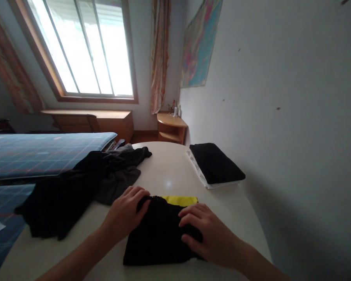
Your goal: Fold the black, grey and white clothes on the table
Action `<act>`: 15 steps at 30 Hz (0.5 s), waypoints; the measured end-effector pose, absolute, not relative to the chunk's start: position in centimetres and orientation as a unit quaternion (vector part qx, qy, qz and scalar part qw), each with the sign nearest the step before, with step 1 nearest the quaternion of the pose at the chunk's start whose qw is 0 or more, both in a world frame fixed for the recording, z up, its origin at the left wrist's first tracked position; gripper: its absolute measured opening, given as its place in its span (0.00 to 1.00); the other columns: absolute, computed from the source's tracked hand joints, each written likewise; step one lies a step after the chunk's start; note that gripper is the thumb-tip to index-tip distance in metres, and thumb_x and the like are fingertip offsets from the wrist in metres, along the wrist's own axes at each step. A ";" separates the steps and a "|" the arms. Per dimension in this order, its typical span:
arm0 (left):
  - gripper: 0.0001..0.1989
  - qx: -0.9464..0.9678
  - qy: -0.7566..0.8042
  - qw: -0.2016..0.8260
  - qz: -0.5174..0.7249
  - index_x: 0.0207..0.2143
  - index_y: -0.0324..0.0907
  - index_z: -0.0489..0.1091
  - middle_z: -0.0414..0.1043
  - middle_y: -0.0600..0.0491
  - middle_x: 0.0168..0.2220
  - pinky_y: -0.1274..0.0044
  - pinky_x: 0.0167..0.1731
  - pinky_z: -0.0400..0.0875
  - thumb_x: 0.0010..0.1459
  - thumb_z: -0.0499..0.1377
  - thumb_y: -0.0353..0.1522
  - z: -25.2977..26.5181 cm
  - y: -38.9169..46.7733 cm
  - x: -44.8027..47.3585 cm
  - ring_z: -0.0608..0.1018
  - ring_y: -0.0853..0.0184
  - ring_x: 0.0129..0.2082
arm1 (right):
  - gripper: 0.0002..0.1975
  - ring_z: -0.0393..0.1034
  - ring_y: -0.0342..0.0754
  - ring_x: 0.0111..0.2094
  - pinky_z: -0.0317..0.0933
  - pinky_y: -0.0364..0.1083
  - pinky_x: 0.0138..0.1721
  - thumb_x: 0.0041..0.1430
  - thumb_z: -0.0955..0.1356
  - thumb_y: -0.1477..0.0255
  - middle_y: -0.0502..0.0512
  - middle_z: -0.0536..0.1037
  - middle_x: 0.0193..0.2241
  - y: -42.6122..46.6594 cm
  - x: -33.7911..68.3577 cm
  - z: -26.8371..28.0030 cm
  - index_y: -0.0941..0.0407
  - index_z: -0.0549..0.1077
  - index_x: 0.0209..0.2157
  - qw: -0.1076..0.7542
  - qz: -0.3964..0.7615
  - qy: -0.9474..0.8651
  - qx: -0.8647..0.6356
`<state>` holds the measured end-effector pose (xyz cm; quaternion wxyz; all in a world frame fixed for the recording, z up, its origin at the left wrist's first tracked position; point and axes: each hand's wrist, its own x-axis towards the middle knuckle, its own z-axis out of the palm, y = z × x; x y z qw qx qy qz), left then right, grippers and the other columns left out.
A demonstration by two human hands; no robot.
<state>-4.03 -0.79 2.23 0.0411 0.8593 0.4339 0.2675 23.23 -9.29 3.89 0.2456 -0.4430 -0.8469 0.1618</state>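
Note:
In front of me on the table lies a folded black garment [156, 238], roughly squared, its exact kind not clear. A strip of bright yellow cloth [179, 201] shows past its far edge. My left hand [130, 208] is at the garment's far left corner, with thumb and fingers closed around the black fabric there. Resting on the right side of the same garment, my right hand [203, 230] has its fingers spread and curved, thumb apart from them. The garment's right edge is partly hidden beneath that hand.
A loose heap of black and dark grey clothes [87, 183] covers the table's left side. Folded black and white clothes [218, 164] form a stack at the right, near the wall. The white table [163, 156] has a rounded edge. Left of it stands a bed with blue plaid bedding [46, 154].

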 end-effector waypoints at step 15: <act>0.18 0.826 0.471 0.207 0.229 0.43 0.42 0.76 0.77 0.49 0.40 0.71 0.47 0.70 0.55 0.50 0.24 -0.1 2.5 -6.8 0.78 0.61 0.43 | 0.02 0.66 0.48 0.39 0.56 0.50 0.45 0.59 0.67 0.71 0.50 0.76 0.35 -10.4 18.7 3.5 0.54 0.71 0.34 0.060 0.080 -0.894 -0.436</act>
